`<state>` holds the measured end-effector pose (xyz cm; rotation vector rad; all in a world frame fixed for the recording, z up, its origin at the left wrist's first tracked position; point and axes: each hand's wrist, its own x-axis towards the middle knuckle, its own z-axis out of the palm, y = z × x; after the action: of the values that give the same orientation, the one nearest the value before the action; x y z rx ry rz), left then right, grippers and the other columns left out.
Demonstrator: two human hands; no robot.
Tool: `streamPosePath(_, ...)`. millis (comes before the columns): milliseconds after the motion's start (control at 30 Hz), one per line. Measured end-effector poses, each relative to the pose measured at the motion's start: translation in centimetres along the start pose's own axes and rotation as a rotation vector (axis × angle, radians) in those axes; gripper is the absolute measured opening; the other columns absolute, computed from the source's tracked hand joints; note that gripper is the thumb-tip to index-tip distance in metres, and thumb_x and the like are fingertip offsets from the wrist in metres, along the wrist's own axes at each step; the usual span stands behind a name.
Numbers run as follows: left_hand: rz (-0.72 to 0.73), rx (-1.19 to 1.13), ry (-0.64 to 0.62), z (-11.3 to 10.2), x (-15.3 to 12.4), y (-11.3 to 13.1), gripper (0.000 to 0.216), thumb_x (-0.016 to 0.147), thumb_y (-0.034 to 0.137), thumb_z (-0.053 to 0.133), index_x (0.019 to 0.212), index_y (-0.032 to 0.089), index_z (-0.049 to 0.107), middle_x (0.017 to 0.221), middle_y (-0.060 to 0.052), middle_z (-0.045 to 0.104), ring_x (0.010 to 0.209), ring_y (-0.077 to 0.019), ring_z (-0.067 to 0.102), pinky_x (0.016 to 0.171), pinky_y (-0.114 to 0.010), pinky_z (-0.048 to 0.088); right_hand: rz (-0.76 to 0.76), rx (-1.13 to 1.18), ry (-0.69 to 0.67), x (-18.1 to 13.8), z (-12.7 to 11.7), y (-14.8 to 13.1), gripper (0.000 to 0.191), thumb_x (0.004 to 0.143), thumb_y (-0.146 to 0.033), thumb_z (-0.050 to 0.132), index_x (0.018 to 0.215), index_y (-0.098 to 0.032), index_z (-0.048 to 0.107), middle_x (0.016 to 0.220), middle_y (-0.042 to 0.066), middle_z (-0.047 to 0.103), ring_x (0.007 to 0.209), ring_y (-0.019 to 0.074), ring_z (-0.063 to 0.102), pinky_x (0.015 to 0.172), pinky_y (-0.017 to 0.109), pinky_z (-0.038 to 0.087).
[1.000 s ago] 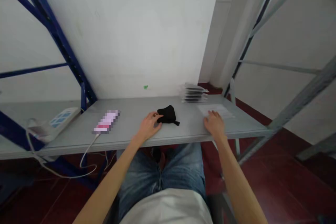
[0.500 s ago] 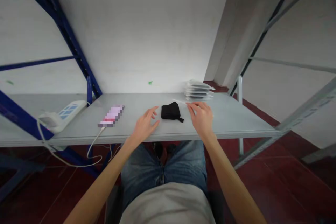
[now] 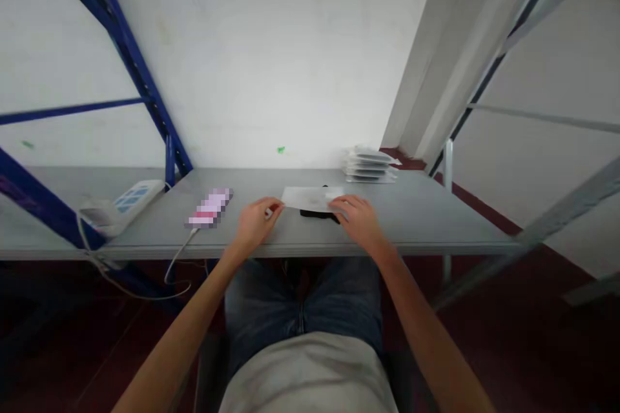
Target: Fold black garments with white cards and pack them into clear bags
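Observation:
A thin, whitish, translucent bag (image 3: 307,196), plastic by its look, is stretched between my two hands. My left hand (image 3: 255,224) pinches its left end between thumb and fingertips. At the other end, my right hand (image 3: 357,221) has its fingers closed on the bag's right edge. Beneath it lies a small black folded cloth item (image 3: 316,213) on the grey table. Most of that black item is covered by the bag; only its front edge and a bit at the back show.
Flat clear packets with dark contents are stacked (image 3: 371,165) at the back right of the table (image 3: 426,213). On the left lie a phone (image 3: 210,208) with a charging cable and a white power strip (image 3: 130,203). Blue posts (image 3: 145,71) rise at the left, grey ones at the right.
My right hand has brought the bag leftward over the black cloth item. My left hand has gone from open and spread to pinching the bag's left end.

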<state>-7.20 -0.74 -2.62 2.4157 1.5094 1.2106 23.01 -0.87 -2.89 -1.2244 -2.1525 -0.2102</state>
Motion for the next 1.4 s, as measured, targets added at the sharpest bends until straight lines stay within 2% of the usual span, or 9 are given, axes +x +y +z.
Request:
streamPosePath(167, -0.026, 0.073, -0.093, -0.2, 0.0, -1.0, 0.025, 0.101, 0.040, 0.055, 0.103, 0.024, 0.074, 0.100, -0.005, 0.075, 0.089, -0.0220, 0.071, 0.079, -0.033, 0.057, 0.003, 0.021, 0.083, -0.3, -1.3, 1.7, 0.022, 0.102, -0.025, 0.060, 0.113, -0.025, 0.080, 0.106, 0.008, 0.072, 0.103, 0.0254, 0.065, 0.091, 0.038, 0.053)
streamPosePath(300, 0.090, 0.136, -0.102, 0.5, -0.4, -0.4, 0.031, 0.096, 0.037, 0.065, 0.125, 0.027, 0.070, 0.129, -0.008, 0.067, 0.120, -0.0288, 0.063, 0.101, -0.044, 0.054, 0.004, 0.063, 0.090, -0.1, -1.0, 0.3, 0.023, 0.102, -0.023, 0.061, 0.118, -0.025, 0.076, 0.100, 0.006, 0.073, 0.100, 0.0240, 0.066, 0.086, 0.034, 0.053)
streamPosePath(367, 0.173, 0.101, -0.083, 0.8, -0.4, 0.4, 0.035, 0.096, 0.037, 0.067, 0.131, 0.028, 0.067, 0.133, -0.008, 0.065, 0.126, -0.0286, 0.060, 0.109, -0.047, 0.050, 0.007, 0.103, 0.096, 0.1, -0.7, -0.9, 0.018, 0.102, -0.023, 0.062, 0.114, -0.025, 0.075, 0.097, 0.005, 0.074, 0.096, 0.0226, 0.067, 0.085, 0.032, 0.052)
streamPosePath(533, 0.257, -0.002, 0.012, 1.6, -0.8, 3.2, 0.030, 0.100, 0.041, 0.065, 0.128, 0.030, 0.069, 0.127, -0.007, 0.069, 0.121, -0.0257, 0.063, 0.109, -0.046, 0.050, -0.051, 0.134, 0.079, 0.4, -0.3, -3.3, 0.014, 0.104, -0.025, 0.060, 0.101, -0.026, 0.074, 0.094, 0.004, 0.075, 0.095, 0.0223, 0.068, 0.085, 0.031, 0.051)
streamPosePath(733, 0.284, -0.065, 0.118, 3.2, -1.3, 4.5, 0.023, 0.104, 0.043, 0.059, 0.106, 0.026, 0.075, 0.107, -0.006, 0.075, 0.103, -0.0224, 0.069, 0.096, -0.042, 0.055, -0.149, 0.160, 0.083, 0.4, 0.0, -5.2, 0.017, 0.104, -0.026, 0.059, 0.105, -0.027, 0.076, 0.105, 0.005, 0.076, 0.104, 0.0240, 0.065, 0.092, 0.036, 0.052)
streamPosePath(867, 0.305, 0.001, 0.135, 2.9, -1.0, 3.3, 0.021, 0.104, 0.039, 0.059, 0.099, 0.026, 0.075, 0.104, -0.005, 0.077, 0.101, -0.0214, 0.068, 0.094, -0.041, 0.053, -0.141, 0.157, 0.151, 0.6, -0.2, -4.5, 0.018, 0.104, -0.027, 0.060, 0.097, -0.026, 0.077, 0.102, 0.005, 0.076, 0.100, 0.0237, 0.065, 0.090, 0.036, 0.053)
streamPosePath(1000, 0.250, 0.092, 0.131, 1.4, -0.2, 1.0, 0.023, 0.103, 0.039, 0.060, 0.095, 0.025, 0.075, 0.102, -0.006, 0.077, 0.101, -0.0228, 0.067, 0.094, -0.042, 0.051, -0.030, 0.156, 0.242, 0.7, -1.4, -2.1, 0.017, 0.102, -0.030, 0.063, 0.094, -0.027, 0.077, 0.102, 0.005, 0.076, 0.100, 0.0242, 0.065, 0.092, 0.037, 0.052)
streamPosePath(1267, 0.220, 0.121, 0.037, -1.1, 0.7, -1.4, 0.026, 0.102, 0.043, 0.058, 0.097, 0.023, 0.073, 0.100, -0.006, 0.075, 0.099, -0.0231, 0.068, 0.095, -0.039, 0.054, 0.124, 0.152, 0.242, 0.3, -2.6, 0.4, 0.020, 0.102, -0.033, 0.060, 0.092, -0.026, 0.076, 0.099, 0.004, 0.076, 0.094, 0.0223, 0.070, 0.084, 0.032, 0.053)
streamPosePath(1400, 0.178, 0.120, 0.007, -2.3, 0.8, -2.0, 0.029, 0.102, 0.046, 0.057, 0.095, 0.022, 0.073, 0.097, -0.005, 0.074, 0.090, -0.0212, 0.068, 0.082, -0.033, 0.054, 0.155, 0.205, 0.247, 0.2, -2.4, 0.7, 0.022, 0.103, -0.036, 0.059, 0.095, -0.025, 0.076, 0.101, 0.004, 0.076, 0.087, 0.0204, 0.071, 0.080, 0.031, 0.055)
